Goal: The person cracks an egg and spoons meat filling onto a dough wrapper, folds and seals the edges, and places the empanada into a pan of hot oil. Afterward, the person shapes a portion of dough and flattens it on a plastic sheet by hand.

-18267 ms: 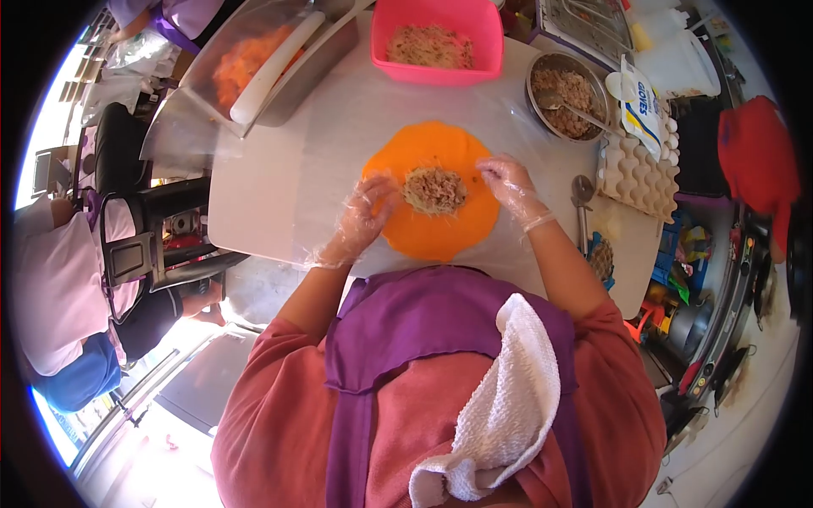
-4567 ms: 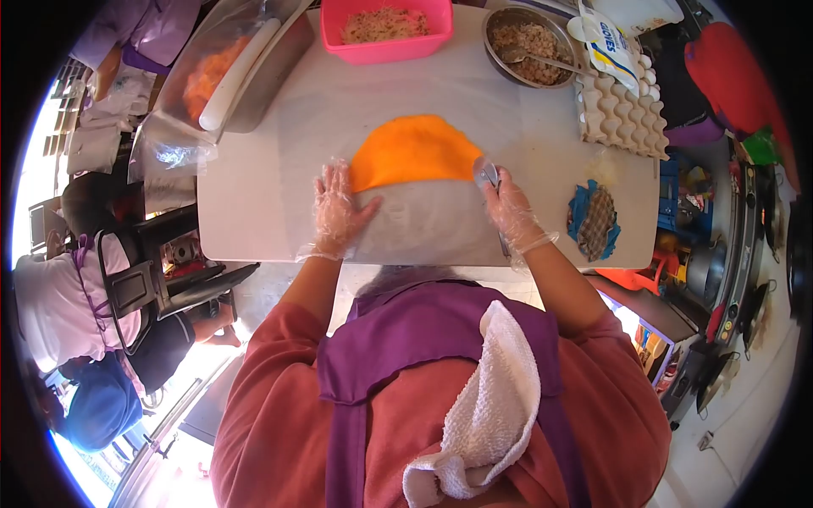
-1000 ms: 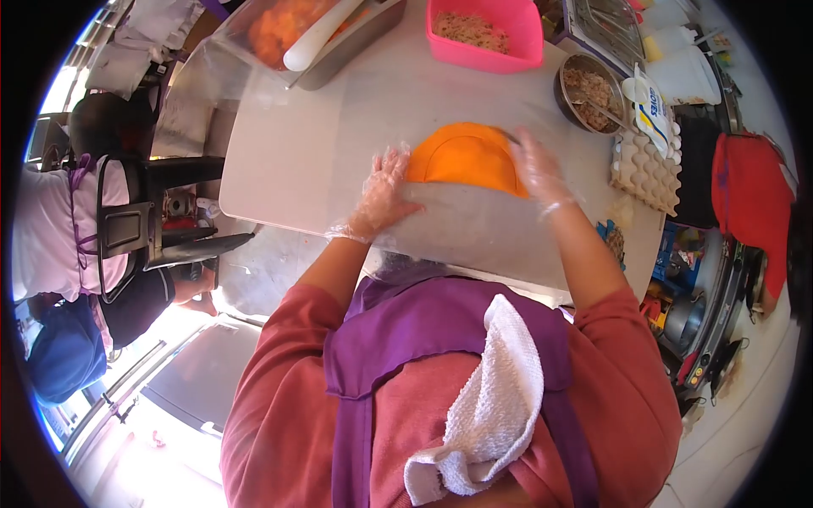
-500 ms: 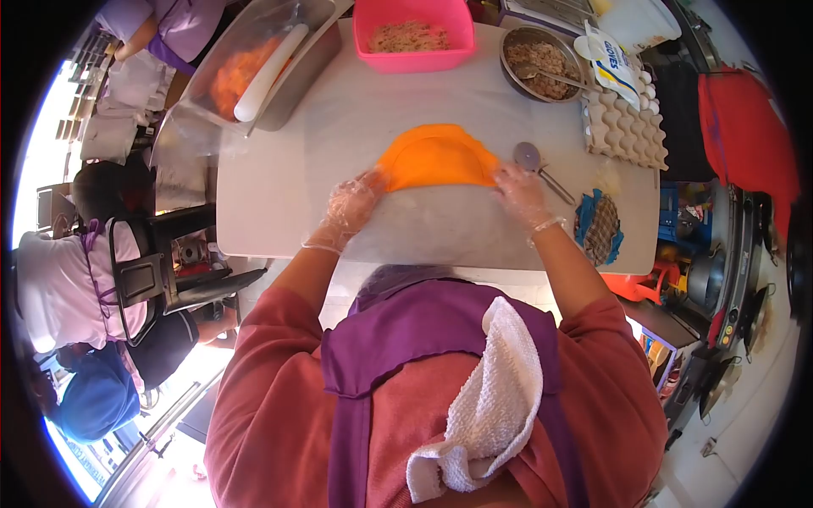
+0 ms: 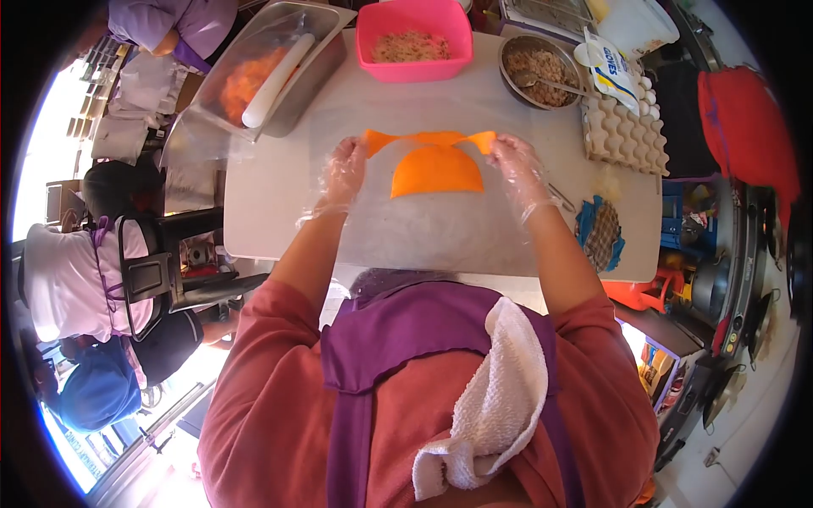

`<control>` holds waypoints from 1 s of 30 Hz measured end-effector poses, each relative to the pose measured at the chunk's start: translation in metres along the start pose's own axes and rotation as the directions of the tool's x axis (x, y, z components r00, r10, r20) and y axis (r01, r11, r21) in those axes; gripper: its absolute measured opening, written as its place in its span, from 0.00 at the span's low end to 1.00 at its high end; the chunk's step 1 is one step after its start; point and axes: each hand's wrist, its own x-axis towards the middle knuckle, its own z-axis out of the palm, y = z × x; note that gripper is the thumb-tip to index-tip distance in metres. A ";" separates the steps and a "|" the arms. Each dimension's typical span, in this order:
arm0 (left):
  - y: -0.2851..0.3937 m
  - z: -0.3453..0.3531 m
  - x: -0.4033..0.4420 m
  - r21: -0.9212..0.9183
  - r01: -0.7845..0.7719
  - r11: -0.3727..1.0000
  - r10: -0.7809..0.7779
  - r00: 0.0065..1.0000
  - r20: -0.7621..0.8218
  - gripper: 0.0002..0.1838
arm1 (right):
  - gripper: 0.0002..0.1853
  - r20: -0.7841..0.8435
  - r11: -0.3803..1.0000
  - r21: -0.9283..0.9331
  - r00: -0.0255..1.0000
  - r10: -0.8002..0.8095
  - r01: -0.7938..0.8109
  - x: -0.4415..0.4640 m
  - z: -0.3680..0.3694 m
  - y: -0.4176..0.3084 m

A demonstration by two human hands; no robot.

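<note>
A half-moon of orange dough [image 5: 437, 174] lies on a clear plastic sheet [image 5: 415, 233] on the table. Along its curved far edge stretches a thin strip of orange dough [image 5: 430, 137], separated from the half-moon at both sides. My left hand [image 5: 345, 169], in a clear plastic glove, is closed on the strip's left end. The right end is pinched by my right hand [image 5: 517, 165], gloved likewise. Both ends look raised off the table. Beside my right wrist shows the handle of a roller cutter [image 5: 561, 198]; its wheel is hidden by the hand.
At the back stand a metal pan [image 5: 284, 114] with orange dough and a white rolling pin [image 5: 278, 80], a pink tub [image 5: 413, 72] of filling, and a metal bowl [image 5: 535, 100] with a spoon. An egg tray [image 5: 622, 135] and checked cloth [image 5: 600, 233] lie right. People are at left.
Both hands have moved away from me, lifting the outer edge of the dough off as a strip. A smaller half-moon now lies separate beneath it. My right hand now covers the cutter's wheel.
</note>
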 end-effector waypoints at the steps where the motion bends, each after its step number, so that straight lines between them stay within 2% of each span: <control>1: 0.006 0.007 -0.003 -0.002 -0.001 1.000 0.001 1.000 0.001 0.19 | 0.15 -0.001 1.000 -0.002 1.000 -0.002 0.002 -0.008 0.016 -0.013; 3: 0.018 0.024 -0.012 -0.288 -0.033 0.957 0.069 0.991 0.115 0.17 | 0.16 0.099 0.997 0.065 0.994 -0.049 0.042 -0.025 0.049 -0.031; 4: 0.030 0.030 -0.021 -0.287 -0.036 0.957 0.073 0.990 0.117 0.17 | 0.16 0.097 0.997 0.067 0.994 -0.052 0.046 -0.029 0.059 -0.036; 6: 0.052 0.036 -0.041 -0.590 0.094 0.802 0.054 0.972 0.229 0.19 | 0.18 0.319 0.984 -0.104 0.942 -0.102 0.142 -0.034 0.077 -0.041; 7: 0.054 0.036 -0.045 -0.588 0.092 0.803 0.058 0.971 0.231 0.19 | 0.18 0.316 0.984 -0.101 0.943 -0.106 0.144 -0.036 0.086 -0.041; 9: 0.058 0.033 -0.050 -0.562 0.057 0.825 0.056 0.982 0.180 0.21 | 0.18 0.437 0.930 -0.128 0.861 -0.260 0.346 -0.040 0.098 -0.039; 13: 0.061 0.009 -0.044 -0.492 0.091 0.866 -0.026 0.990 0.136 0.22 | 0.17 0.523 0.932 -0.187 0.835 -0.173 0.311 -0.050 0.099 -0.050; 15: 0.059 -0.011 -0.027 -0.391 -0.017 0.920 0.019 1.000 0.001 0.20 | 0.16 0.522 0.931 -0.180 0.833 -0.182 0.316 -0.045 0.094 -0.046; 17: 0.085 -0.042 -0.012 -0.208 -0.172 0.963 0.133 0.973 -0.190 0.18 | 0.16 0.485 0.929 -0.201 0.855 -0.181 0.311 -0.047 0.085 -0.055; 19: 0.126 -0.077 -0.002 -0.135 -0.429 0.893 0.395 0.891 -0.223 0.16 | 0.16 0.448 0.928 -0.221 0.876 -0.178 0.301 -0.048 0.075 -0.057; 20: 0.129 -0.091 0.014 -0.007 -0.587 0.809 0.556 0.770 -0.314 0.14 | 0.16 0.437 0.942 -0.206 0.887 -0.152 0.264 -0.047 0.070 -0.056; 21: 0.152 -0.099 0.009 0.005 -0.629 0.777 0.596 0.734 -0.324 0.14 | 0.16 0.425 0.955 -0.191 0.896 -0.127 0.226 -0.046 0.066 -0.055; 22: 0.157 -0.112 0.015 0.150 -0.557 0.817 0.571 0.748 -0.338 0.14 | 0.16 0.428 0.955 -0.190 0.895 -0.128 0.228 -0.043 0.063 -0.051; 24: 0.140 -0.131 0.046 0.278 -0.550 0.787 0.616 0.724 -0.311 0.14 | 0.16 0.392 0.956 -0.226 0.916 -0.085 0.185 -0.035 0.055 -0.034; 25: 0.123 -0.138 0.059 0.278 -0.550 0.787 0.616 0.724 -0.310 0.14 | 0.16 0.391 0.957 -0.225 0.916 -0.085 0.185 -0.031 0.051 -0.026; 26: 0.102 -0.143 0.071 0.560 -0.518 0.647 0.701 0.692 -0.170 0.14 | 0.16 0.375 0.943 -0.265 0.923 -0.090 0.200 -0.026 0.047 -0.016; 27: 0.091 -0.144 0.078 0.778 -0.461 0.426 0.738 0.675 -0.005 0.14 | 0.15 0.356 0.929 -0.305 0.930 -0.095 0.212 -0.022 0.041 -0.006; 28: 0.090 -0.132 0.062 0.720 -0.536 0.440 0.783 0.622 -0.015 0.16 | 0.15 0.350 0.929 -0.306 0.932 -0.091 0.206 -0.016 0.035 0.010; 30: 0.082 -0.099 0.031 0.675 -0.601 0.428 0.790 0.612 0.044 0.17 | 0.16 0.258 0.899 -0.390 0.961 -0.101 0.199 -0.009 0.022 0.040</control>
